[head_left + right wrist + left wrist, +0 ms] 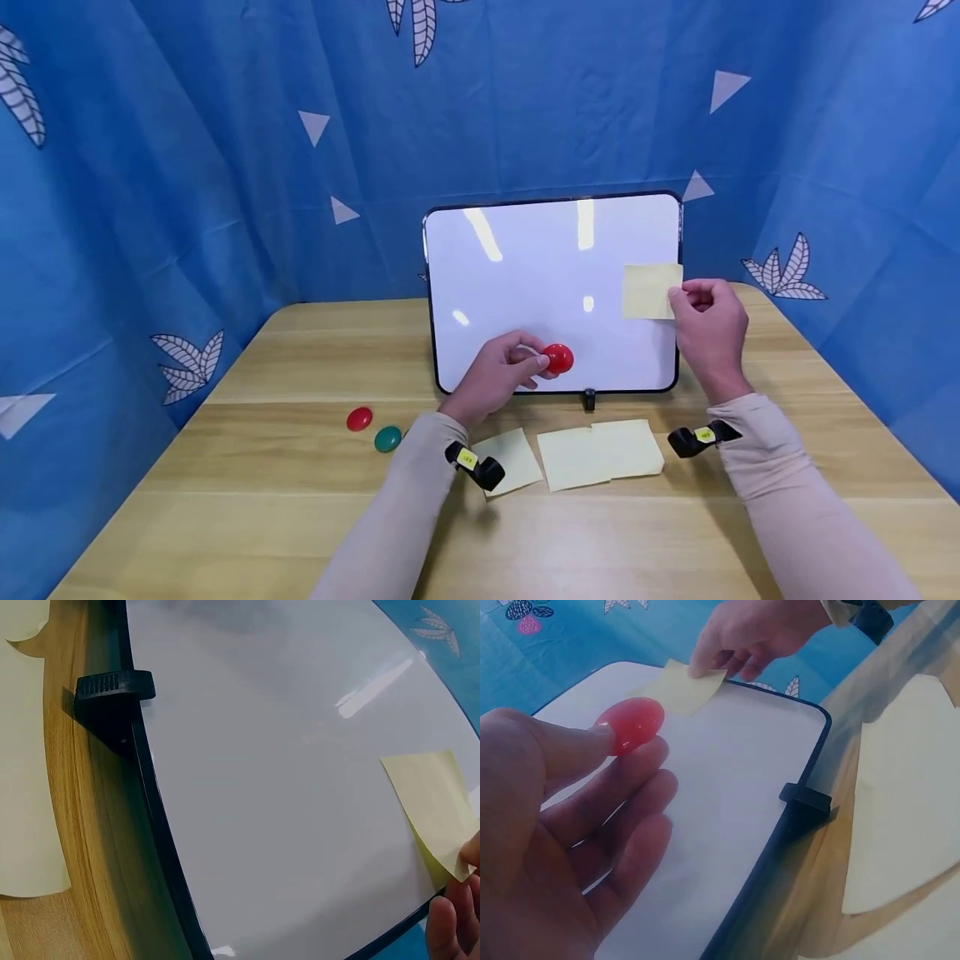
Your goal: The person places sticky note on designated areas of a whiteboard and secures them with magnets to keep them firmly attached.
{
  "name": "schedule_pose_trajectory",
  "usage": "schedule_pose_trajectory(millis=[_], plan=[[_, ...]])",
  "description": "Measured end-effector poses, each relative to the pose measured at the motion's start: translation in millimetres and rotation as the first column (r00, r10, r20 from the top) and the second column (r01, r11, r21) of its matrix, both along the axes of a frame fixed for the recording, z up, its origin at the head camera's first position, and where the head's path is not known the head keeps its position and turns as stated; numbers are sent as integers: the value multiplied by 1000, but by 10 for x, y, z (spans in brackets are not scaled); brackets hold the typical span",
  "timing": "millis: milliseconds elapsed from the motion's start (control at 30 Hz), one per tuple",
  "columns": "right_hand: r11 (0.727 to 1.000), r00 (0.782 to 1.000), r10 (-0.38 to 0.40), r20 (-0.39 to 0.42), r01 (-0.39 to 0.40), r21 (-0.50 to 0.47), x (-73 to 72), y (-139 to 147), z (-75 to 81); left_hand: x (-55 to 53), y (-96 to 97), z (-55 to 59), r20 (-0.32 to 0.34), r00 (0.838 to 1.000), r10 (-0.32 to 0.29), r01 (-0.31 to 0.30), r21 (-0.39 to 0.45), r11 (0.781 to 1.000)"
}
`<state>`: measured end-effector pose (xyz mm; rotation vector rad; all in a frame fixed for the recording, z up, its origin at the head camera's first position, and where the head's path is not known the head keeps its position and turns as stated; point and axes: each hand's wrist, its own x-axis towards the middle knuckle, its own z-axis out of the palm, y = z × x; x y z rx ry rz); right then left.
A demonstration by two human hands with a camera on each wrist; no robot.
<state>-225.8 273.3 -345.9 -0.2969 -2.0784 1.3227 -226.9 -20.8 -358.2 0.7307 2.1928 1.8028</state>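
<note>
A small whiteboard (525, 275) with a black frame stands upright at the back of the table. My left hand (502, 371) pinches a round, glossy red magnet (558, 358) between thumb and fingers, in front of the board's lower middle. In the left wrist view the red magnet (639, 724) sits at the thumb tip, the other fingers spread behind it. At the board's right side my right hand (712, 329) pinches the edge of a pale yellow sticky note (647, 292). The note (431, 799) overlaps the board's surface in the right wrist view, one corner bent up by the fingers.
Three more yellow notes lie on the table before the board, one (517, 462) by the left wrist, two overlapping (626, 448). Another red magnet (359, 418) and a green one (387, 438) rest left of the left forearm. A black stand foot (589, 400) supports the board.
</note>
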Motion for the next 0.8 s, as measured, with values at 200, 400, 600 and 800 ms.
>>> schedule_pose_trajectory(millis=[200, 400, 600, 800], plan=[[1000, 1000, -4, -11, 4, 6, -6, 4, 7, -47, 99, 26, 13, 1000, -5, 5, 10, 1000], [1000, 1000, -4, -21, 4, 18, -32, 9, 0, -82, 188, 16, 18, 1000, -16, 15, 57, 998], [1000, 1000, -12, -13, 12, 18, -44, 13, 4, -75, 258, 52, 47, 999, -18, 13, 109, 994], [1000, 1000, -13, 6, 13, 13, -29, 16, 3, -91, 306, 48, 65, 998, -15, 6, 132, 991]])
